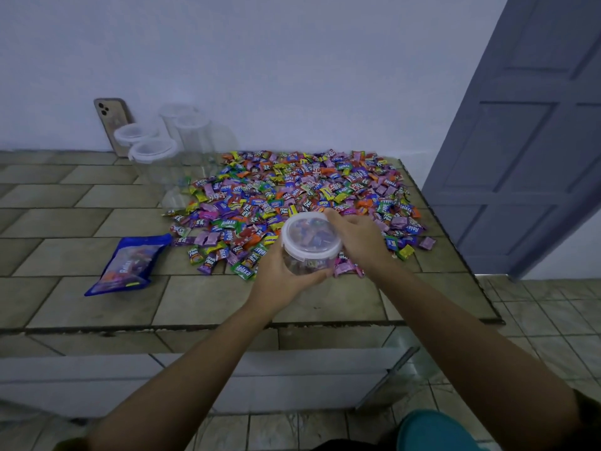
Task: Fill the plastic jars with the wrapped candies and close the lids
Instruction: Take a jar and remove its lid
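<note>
tiled counter [211, 301] fills the lower view, brown-grey tiles running up to a pale wall [292, 60]. far left at the back, a phone [113, 122] leans upright against that wall, camera side out. just beside it stands a cluster of clear empty jars [153, 151] with white lids on, the nearer ones touching the pile's left edge. in front of them, well apart, a blue bag [128, 265] of sweets lies flat on the tiles. then the big one: a wide spread of wrapped candies [292, 187], every colour, covering the counter's right half to its edge. far right, a grey-blue panelled door [527, 141] stands open, with floor tiles [546, 307] below it.

both forearms come up from the bottom, bare, angling in to meet at the near edge of the pile.

the left hand [281, 278] is cupped under and around the filled jar [305, 265], fingers wrapped along its near lower side, a firm hold, with the jar tilted toward the camera. candies show through its clear wall. the right hand [357, 237] sits on the jar's right, fingers curled over the far rim of the white lid [309, 236], thumb side against its edge, gripping it. the lid rests on top of the jar; whether it is fully sealed, i can't tell. the jar is over the pile's near edge, between the two hands.
</note>
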